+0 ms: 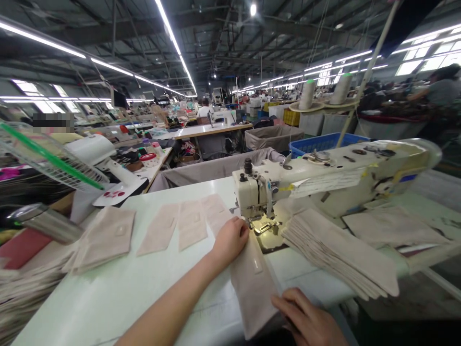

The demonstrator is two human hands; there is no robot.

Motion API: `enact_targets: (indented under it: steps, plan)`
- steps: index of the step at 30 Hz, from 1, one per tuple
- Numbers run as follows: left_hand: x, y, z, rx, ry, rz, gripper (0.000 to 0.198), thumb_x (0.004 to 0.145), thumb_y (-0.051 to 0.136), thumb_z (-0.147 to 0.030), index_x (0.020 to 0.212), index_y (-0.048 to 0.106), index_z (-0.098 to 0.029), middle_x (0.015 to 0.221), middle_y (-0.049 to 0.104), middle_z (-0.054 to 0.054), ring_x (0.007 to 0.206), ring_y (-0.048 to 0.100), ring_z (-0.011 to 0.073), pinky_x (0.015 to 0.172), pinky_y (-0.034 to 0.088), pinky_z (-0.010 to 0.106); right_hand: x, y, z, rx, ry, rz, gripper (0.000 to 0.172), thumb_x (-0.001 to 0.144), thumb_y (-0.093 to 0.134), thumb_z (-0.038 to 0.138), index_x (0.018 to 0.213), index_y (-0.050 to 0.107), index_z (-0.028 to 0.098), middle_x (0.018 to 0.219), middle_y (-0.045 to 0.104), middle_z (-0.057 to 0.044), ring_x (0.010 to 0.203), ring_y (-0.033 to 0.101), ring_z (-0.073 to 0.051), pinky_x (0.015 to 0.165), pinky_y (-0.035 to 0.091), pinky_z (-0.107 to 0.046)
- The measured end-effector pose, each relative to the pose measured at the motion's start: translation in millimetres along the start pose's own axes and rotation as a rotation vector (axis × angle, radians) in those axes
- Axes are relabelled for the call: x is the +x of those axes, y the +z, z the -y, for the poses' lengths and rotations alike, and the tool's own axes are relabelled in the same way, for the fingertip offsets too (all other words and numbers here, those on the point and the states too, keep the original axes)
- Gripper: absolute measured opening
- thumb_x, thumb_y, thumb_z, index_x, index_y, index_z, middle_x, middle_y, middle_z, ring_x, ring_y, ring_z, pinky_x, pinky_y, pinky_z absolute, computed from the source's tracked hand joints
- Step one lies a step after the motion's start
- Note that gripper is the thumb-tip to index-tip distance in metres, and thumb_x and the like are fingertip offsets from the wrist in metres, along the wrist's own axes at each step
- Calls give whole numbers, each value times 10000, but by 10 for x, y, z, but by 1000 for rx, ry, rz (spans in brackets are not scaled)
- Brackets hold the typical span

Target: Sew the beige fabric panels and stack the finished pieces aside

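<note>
A beige fabric piece (252,278) with a small sewn label lies on the white table, running from the table's near edge up under the presser foot (264,225) of a cream sewing machine (324,178). My left hand (230,240) rests curled on the piece's far end, just left of the needle. My right hand (306,319) presses on the piece's near end at the table's front edge, fingers bent over it. A stack of the same beige pieces (342,254) lies right of the needle.
Several sewn pieces in a chain (190,223) trail left behind the machine, beside another pile (104,238). A small fan (46,154) stands at far left. Thread cones (308,93) rise behind the machine. A blue crate (320,142) and grey bins sit beyond the table.
</note>
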State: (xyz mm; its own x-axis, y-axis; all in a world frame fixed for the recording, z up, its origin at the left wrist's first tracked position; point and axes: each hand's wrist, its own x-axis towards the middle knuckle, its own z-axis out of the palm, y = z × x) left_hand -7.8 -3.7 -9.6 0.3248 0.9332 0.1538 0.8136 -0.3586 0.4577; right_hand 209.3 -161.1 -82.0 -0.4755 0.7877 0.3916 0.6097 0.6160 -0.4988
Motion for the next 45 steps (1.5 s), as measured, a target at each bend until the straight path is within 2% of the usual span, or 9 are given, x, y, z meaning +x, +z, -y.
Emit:
enact_targets:
  steps: [3,8,15,23,34,37,40,42,45]
  plan:
    - [55,-12,15,23,-18,10,155,850,528,-130,712,578,-181,775,612,42,733,576,180,663,413,270,50,-42,41,-128,-24,-7,555,775,429,3,1255,590,232,1077,701,-77,803,736,-158,655,565,-179]
    - [123,3,28,63,-43,7,170,859,543,-149,696,578,-181,771,632,54,742,599,197,647,396,274,83,-37,105,-84,-5,-23,462,769,409,15,1153,594,193,1047,706,-82,801,726,-168,674,566,-214]
    - [148,14,66,83,-45,13,151,853,542,-159,708,582,-181,767,638,53,729,596,193,630,364,273,48,-6,76,-148,-3,24,604,642,435,10,1196,583,196,1114,712,-73,849,729,-184,710,573,-230]
    - [155,16,38,76,-81,8,185,877,537,-176,697,577,-177,752,638,48,692,584,176,599,327,265,84,-33,109,-160,8,6,561,635,458,22,1147,586,214,1078,717,-40,871,714,-179,710,543,-221]
    - [148,59,62,71,-61,-51,158,874,570,-159,727,627,-168,824,655,54,801,614,193,666,418,265,169,-72,155,-228,26,31,481,635,457,31,1044,601,238,989,701,-9,773,697,-176,595,505,-240]
    - [95,-5,82,67,-12,-81,153,916,562,-193,816,676,-171,945,672,70,940,613,215,805,463,296,188,-91,171,-219,47,40,507,627,455,31,1063,623,229,1049,715,-22,795,704,-181,617,533,-243]
    - [6,-154,154,181,38,-96,276,1010,430,-256,949,686,-170,1023,675,87,996,603,236,911,466,362,205,-114,178,-243,-19,-3,564,599,457,32,1108,643,186,1198,717,-67,846,722,-198,653,568,-257]
    - [-76,-280,200,359,5,-54,341,1027,366,-253,937,678,-148,976,677,109,951,614,264,873,488,405,216,-130,186,-256,-55,-19,565,587,468,41,1103,660,166,1210,724,-85,837,730,-211,652,585,-270]
    - [-274,-412,168,592,-83,-24,290,989,412,-211,889,670,-122,920,668,138,923,622,310,802,512,445,233,-159,208,-239,-37,9,557,586,482,56,1097,676,162,1202,731,-85,832,738,-227,644,604,-297]
